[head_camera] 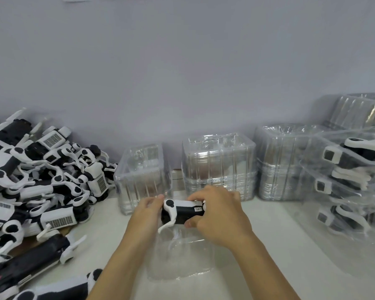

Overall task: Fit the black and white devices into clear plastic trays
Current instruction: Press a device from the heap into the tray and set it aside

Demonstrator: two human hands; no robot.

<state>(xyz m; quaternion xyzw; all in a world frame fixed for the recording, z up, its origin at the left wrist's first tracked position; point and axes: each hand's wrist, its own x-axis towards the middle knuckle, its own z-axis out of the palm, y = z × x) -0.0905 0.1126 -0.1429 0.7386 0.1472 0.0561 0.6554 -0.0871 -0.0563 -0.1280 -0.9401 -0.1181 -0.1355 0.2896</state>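
Both hands meet at the centre of the view, just below the middle, over a white surface (269, 234); between them lies one black and white device (183, 212), held level and lengthwise from 9 to 3 o'clock; the left hand (146, 215) curls round its 9 o'clock end, fingertips near the rounded white head, while the right hand (219, 215) wraps over its 3 o'clock end, fingers on top and thumb beneath, so each grip is closed on the device; a thin white lever hangs from the device toward 7 o'clock; directly under it, at 6 o'clock from the hands, a clear plastic tray (182, 258) lies on the surface, the device held above its far edge, though whether they touch I cannot tell; at 9 o'clock a heap of loose devices (43, 187) covers the surface; at 12 o'clock, against the wall, stand stacks of empty trays (219, 167); at 3 o'clock sit filled trays (353, 182) piled one on another.
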